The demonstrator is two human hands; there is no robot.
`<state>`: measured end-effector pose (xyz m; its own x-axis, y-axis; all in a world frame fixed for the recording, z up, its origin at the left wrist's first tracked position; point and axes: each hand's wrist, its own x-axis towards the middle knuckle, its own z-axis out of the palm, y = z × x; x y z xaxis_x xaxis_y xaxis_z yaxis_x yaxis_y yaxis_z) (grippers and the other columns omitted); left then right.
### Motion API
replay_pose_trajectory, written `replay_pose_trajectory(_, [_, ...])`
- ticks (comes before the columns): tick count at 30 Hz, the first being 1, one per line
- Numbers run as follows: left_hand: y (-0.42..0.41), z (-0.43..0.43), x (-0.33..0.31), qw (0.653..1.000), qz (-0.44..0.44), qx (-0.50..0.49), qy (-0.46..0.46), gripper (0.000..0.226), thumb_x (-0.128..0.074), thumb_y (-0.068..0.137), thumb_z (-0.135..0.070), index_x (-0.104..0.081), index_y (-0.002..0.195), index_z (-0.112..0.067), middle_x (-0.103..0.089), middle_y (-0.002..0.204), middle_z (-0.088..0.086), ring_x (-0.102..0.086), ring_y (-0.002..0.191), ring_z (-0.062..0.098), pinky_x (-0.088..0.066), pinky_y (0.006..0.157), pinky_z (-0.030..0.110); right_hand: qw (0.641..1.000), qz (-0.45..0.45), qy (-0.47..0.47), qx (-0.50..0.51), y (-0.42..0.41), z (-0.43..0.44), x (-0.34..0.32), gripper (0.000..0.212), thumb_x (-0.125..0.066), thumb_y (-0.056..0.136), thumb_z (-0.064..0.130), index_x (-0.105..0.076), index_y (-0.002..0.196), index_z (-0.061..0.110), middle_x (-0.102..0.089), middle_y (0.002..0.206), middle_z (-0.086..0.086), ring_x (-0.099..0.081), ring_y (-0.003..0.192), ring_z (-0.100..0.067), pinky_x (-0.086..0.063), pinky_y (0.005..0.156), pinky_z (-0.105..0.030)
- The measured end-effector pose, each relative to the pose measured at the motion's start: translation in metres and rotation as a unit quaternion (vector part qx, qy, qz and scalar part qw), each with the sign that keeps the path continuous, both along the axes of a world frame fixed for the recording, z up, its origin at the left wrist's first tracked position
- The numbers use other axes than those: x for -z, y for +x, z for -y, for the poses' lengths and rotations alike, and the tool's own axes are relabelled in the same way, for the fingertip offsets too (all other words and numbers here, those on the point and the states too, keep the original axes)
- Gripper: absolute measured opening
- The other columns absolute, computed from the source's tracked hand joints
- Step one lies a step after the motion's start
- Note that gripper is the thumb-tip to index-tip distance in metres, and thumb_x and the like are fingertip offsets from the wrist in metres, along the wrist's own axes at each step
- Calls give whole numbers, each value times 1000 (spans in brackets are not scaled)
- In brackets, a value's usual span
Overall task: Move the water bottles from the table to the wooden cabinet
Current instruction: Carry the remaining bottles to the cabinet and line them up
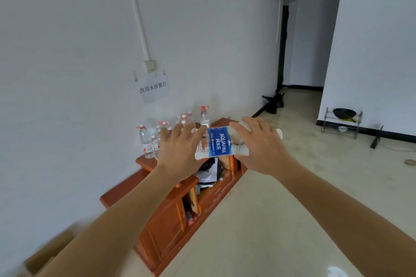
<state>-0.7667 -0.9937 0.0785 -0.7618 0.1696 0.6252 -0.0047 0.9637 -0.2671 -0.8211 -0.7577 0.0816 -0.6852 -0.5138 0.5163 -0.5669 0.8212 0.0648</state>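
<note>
I hold a clear water bottle with a blue Aquafina label sideways in the air, above the wooden cabinet. My left hand grips its left end and my right hand grips the other end, fingers curled over it. Several clear bottles with red caps stand on the cabinet's raised top against the wall. One taller bottle stands at the far end of that group.
The low red-brown cabinet runs along the white wall, with open compartments holding a black and white item. A paper sign hangs above the bottles. A cardboard box lies at lower left. A metal rack with a wok stands at right.
</note>
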Motion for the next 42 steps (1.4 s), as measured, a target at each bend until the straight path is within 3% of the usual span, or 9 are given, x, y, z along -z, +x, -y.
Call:
replay_pose_trajectory(2, [-42,12,-11,1000,-15,2,6,77,-52,74,-70,-54,135,-24,-63,126,8,-60,114,35,-42,92,57,1000,-2,6,-4,-50,14,-9,86,-74,82,56,-28,151,32,-36,153,-7,-37,139,-30,-43,108,-53])
replay_pose_trajectory(3, [-64,19,-17,1000,-20,0,10,78,-54,73,-69,-56,135,-22,-64,126,9,-60,113,35,-41,92,57,1000,-14,8,0,-76,23,-15,87,-74,82,57,-28,151,31,-36,153,-8,-38,138,-31,-44,107,-53])
replay_pose_trajectory(5, [-103,34,-23,1000,-18,-13,11,83,-78,64,-56,-56,137,-22,-63,127,10,-59,113,36,-41,92,58,999,-31,16,-3,-119,39,-22,87,-74,80,58,-30,150,31,-38,152,-9,-40,136,-32,-45,103,-53])
replay_pose_trajectory(7, [-142,52,-20,999,-12,-27,17,92,-89,55,-47,-54,137,-24,-63,127,9,-59,112,35,-41,90,57,999,-34,31,-5,-162,58,-20,89,-74,80,59,-29,151,31,-38,152,-9,-41,136,-33,-45,103,-53])
replay_pose_trajectory(21, [-471,177,8,999,-32,8,43,89,-87,59,-58,-52,134,-25,-64,123,6,-61,108,30,-45,86,52,997,-38,66,28,-468,176,-15,92,-71,81,61,-22,155,36,-38,152,-8,-42,134,-33,-45,101,-52])
replay_pose_trajectory(26, [-589,162,3,996,-14,70,54,88,-84,65,-57,-41,135,-27,-61,128,4,-58,114,28,-44,92,55,995,-22,42,85,-559,158,-16,95,-73,80,63,-21,156,38,-35,155,-7,-37,139,-32,-42,105,-54])
replay_pose_trajectory(31, [-705,128,21,991,-26,125,42,82,-81,69,-58,-42,133,-26,-62,123,4,-60,109,26,-45,89,51,993,5,29,114,-656,121,8,94,-66,83,67,-14,157,40,-28,160,-5,-30,143,-31,-37,110,-52])
replay_pose_trajectory(37, [-834,96,42,994,0,108,18,85,-82,67,-61,-42,135,-27,-62,123,2,-60,110,25,-45,90,50,993,39,24,109,-793,89,35,94,-67,83,68,-15,157,40,-28,161,-5,-31,144,-30,-39,110,-52])
replay_pose_trajectory(42, [-917,120,34,999,-17,38,14,80,-79,69,-60,-46,134,-27,-62,124,3,-60,109,26,-43,87,49,998,32,14,47,-902,116,26,90,-74,79,60,-26,152,38,-38,154,-8,-40,137,-34,-43,104,-56])
